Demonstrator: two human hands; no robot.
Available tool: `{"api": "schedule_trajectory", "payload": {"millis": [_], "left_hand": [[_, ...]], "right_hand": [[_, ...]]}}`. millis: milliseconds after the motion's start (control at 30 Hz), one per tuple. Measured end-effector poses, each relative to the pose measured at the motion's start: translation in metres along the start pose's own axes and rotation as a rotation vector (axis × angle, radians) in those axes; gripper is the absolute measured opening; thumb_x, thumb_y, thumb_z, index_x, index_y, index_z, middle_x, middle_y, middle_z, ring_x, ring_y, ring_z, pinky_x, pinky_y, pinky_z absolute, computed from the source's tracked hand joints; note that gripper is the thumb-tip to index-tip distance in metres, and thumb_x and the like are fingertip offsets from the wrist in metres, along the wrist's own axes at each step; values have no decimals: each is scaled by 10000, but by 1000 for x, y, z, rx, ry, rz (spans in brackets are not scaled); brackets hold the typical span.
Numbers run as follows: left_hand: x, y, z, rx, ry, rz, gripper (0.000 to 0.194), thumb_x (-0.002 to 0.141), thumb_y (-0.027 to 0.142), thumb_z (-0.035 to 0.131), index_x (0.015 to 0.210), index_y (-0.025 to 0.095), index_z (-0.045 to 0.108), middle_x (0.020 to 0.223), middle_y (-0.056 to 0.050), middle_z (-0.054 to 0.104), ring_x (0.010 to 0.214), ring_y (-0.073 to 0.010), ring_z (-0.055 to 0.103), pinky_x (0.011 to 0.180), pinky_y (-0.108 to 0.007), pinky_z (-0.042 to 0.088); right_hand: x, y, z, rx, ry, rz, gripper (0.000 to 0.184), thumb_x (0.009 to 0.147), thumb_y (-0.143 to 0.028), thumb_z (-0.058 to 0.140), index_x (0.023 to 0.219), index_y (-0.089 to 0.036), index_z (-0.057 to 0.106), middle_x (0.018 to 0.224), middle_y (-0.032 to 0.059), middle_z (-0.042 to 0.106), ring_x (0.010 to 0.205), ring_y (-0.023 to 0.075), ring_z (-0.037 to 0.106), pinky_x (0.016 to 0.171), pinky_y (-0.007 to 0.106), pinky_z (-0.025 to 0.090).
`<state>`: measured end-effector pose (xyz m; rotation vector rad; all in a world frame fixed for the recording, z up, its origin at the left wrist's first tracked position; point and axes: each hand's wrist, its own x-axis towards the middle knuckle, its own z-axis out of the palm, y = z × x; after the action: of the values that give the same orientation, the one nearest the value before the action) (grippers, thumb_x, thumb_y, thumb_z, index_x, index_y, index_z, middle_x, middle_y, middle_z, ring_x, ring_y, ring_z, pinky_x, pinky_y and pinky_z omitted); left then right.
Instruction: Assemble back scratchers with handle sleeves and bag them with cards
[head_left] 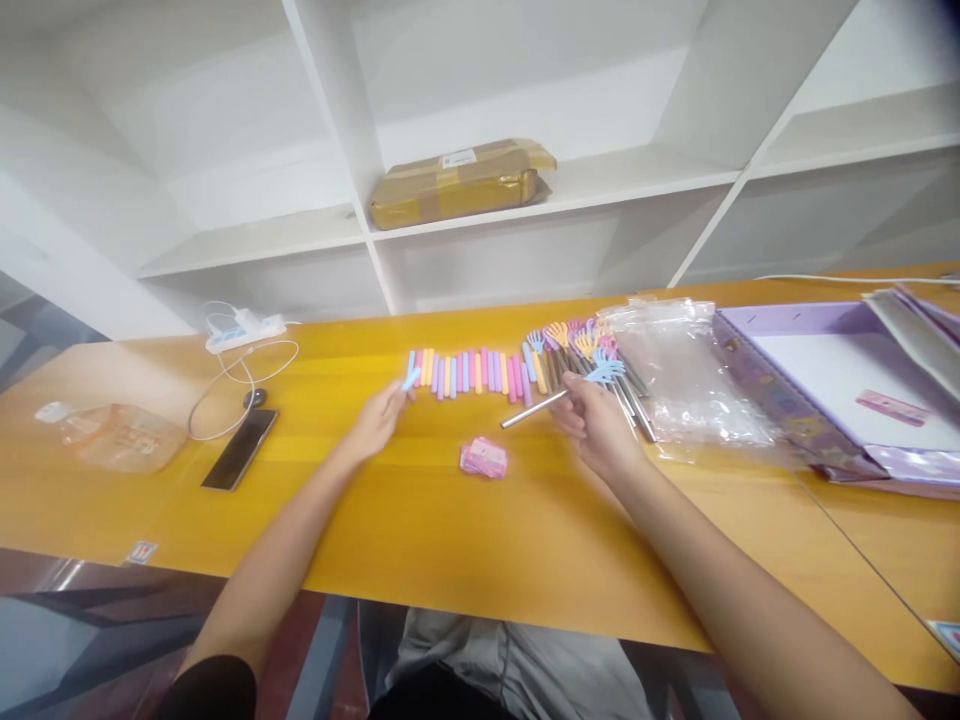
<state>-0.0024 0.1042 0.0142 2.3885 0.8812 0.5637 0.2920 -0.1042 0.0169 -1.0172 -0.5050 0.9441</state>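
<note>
My left hand [380, 417] is pinched around a light blue handle sleeve [411, 378], at the left end of a row of short pink, purple, orange and blue sleeves [465, 372]. My right hand [596, 420] grips a back scratcher [534, 409] by its metal rod. The rod's bare end points left, and the blue hand-shaped head sticks out to the right. Behind that hand lies a pile of back scratchers [581, 338] with blue, orange, purple and pink heads. A small stack of pink cards [484, 458] rests between my hands, nearer to me.
Clear plastic bags [682, 370] lie right of the pile, beside an open purple box [810, 400] holding a pink card. At left are a phone [240, 450], a power strip [246, 330] with a white cable, and an orange-tinted bottle [124, 435]. A taped parcel [457, 185] sits on the shelf.
</note>
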Motion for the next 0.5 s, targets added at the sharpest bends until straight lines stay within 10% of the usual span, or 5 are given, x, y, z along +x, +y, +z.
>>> {"api": "schedule_trajectory", "payload": {"millis": [167, 500], "left_hand": [[-29, 24, 34, 6, -218, 207, 451, 1141, 501, 351, 1289, 226, 676, 1155, -76, 762, 1022, -226, 720, 923, -334, 541], [-35, 29, 34, 50, -151, 444, 474, 1152, 474, 345, 1339, 203, 686, 1062, -95, 768, 963, -221, 735, 889, -329, 568]], "right_hand": [[-10, 2, -4, 136, 10, 29, 550, 761, -507, 921, 752, -194, 469, 575, -82, 443, 398, 7, 257, 326, 144, 187], [-18, 13, 10, 41, -3, 62, 469, 790, -579, 880, 864, -170, 665, 562, -70, 444, 402, 27, 294, 337, 175, 198]]}}
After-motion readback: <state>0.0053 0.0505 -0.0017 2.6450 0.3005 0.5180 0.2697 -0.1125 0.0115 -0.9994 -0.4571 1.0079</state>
